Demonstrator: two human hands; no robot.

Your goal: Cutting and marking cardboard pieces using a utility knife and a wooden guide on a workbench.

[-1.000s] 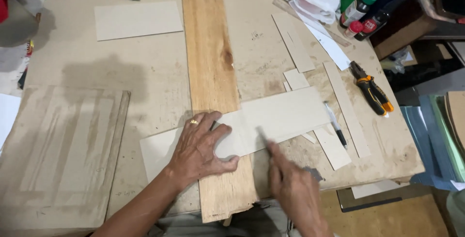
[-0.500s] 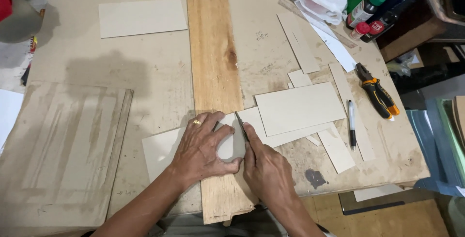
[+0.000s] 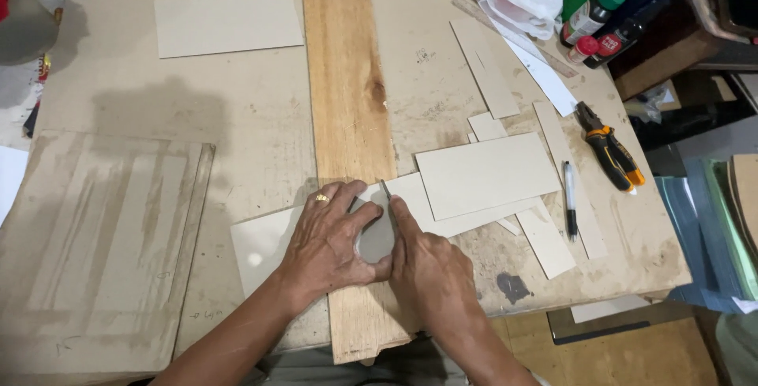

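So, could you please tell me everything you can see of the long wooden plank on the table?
The wooden plank is long, narrow and orange-brown, with visible grain and a dark knot. It lies flat on the table, running away from the person, its near end overhanging the edge. A grey card sheet crosses it, pressed down by both hands.

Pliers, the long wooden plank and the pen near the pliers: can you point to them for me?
pliers (image 3: pixel 608 148), head view, on the orange and black handles.
wooden plank (image 3: pixel 346 78), head view, on its bare upper middle.
pen (image 3: pixel 569 200), head view, on the middle of its barrel.
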